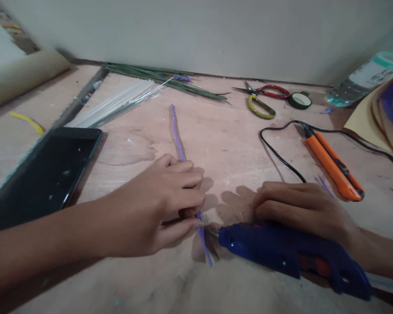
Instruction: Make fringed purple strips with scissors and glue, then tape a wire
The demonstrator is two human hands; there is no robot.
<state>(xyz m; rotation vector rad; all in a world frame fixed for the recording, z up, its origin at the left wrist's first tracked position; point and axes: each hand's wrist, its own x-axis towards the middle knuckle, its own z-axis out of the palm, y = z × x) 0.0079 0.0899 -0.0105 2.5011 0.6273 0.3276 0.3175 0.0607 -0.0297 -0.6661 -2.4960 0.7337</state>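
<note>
Fingers pinched, my left hand (170, 198) grips a thin purple strip (175, 128) near its lower part. The strip's long upper end runs away from me over the table, and a short tail sticks out below the thumb. My right hand (301, 211) is wrapped round a blue hot glue gun (265, 246) lying on its side. Its metal nozzle points left and meets or nearly meets the strip beside my left thumb; I cannot tell if they touch. A clear glue stick (386, 283) protrudes from the gun's back.
A dark phone (49, 170) lies left. Behind are white sticks (118, 100), green stems (170, 83), scissors (262, 98) and green tape (300, 100). An orange cutter (334, 161) and a black cord (275, 150) lie right, near a water bottle (367, 78). A wall closes the back.
</note>
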